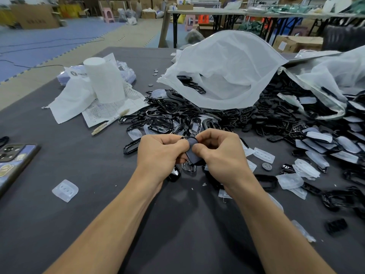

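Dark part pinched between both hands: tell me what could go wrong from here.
1. The dark part is held only by the fingertips of the left hand and right hand; it could slip and drop.
2. The pile of black frames lies just beyond the hands, so a dropped piece might be hard to pick out again.
3. Clear pads lie scattered beside the right wrist; a forearm sweep could push them about.

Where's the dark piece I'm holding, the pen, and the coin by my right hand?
dark piece (191, 153): head view, on its flat grey face.
pen (110, 122): head view, middle of its white barrel.
coin (267, 166): head view, centre of its face.
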Tool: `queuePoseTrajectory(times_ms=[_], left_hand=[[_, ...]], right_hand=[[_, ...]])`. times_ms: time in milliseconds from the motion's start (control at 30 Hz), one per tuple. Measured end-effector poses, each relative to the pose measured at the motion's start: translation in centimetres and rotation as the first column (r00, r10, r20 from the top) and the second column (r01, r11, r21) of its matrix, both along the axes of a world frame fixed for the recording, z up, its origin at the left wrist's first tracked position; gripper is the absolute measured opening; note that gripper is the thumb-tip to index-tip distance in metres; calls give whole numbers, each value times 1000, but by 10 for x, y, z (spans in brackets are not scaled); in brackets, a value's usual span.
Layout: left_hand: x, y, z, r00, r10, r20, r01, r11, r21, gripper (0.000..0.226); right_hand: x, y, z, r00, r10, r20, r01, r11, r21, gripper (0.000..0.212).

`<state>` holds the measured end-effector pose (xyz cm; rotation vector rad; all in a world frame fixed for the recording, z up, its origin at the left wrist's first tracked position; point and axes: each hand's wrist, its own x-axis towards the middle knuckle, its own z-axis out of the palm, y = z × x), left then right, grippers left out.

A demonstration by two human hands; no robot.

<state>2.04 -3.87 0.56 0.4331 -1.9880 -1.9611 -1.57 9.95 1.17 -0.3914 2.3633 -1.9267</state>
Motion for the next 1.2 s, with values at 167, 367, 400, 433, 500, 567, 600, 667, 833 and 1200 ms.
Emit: queuePoseTrajectory(times_ms=[167, 367, 400, 433, 500, 567, 600, 667, 833, 1200], left_hand=[[0, 0, -1, 1000, 3, -4, -3, 999, 36, 22], [0, 1, 0, 1000, 16, 23, -18, 996, 88, 19], [-1, 2, 1, 999, 29, 26, -31, 995, 96, 16], [-1, 2, 1, 999, 40, 24, -43, 994, 102, 16], [-1, 1, 0, 998, 64, 11, -64, 992, 107, 19], [-2, 1, -1, 997, 77, -4, -76, 992, 103, 18], [-2, 2, -2, 997, 75, -9, -74, 993, 94, 16], [-2, 2, -3, 998, 61, -18, -60, 996, 65, 19], [0, 3, -3, 999, 28, -40, -28, 1000, -2, 37], [-2, 0, -4, 991, 135, -4, -135, 990, 33, 32]], right_hand=[[1, 2, 1, 1000, 18, -6, -18, 1000, -11, 20], [0, 3, 1, 1000, 27, 7, -27, 999, -40, 20], [0, 3, 2, 1000, 14, 2, -14, 999, -40, 20], [1, 2, 1, 1000, -12, -12, 12, 999, -43, 19], [1, 2, 1, 990, -108, -89, 105, 994, -33, 17], [0, 3, 1, 965, -184, -185, 191, 981, 18, 16], [0, 3, 1, 960, -193, -206, 205, 978, 42, 15], [2, 3, 2, 968, -167, -184, 183, 980, 72, 13], [6, -1, 1, 966, -167, -198, 193, 973, 123, 9], [16, -10, -8, 830, -98, -549, 271, 932, 243, 17]])
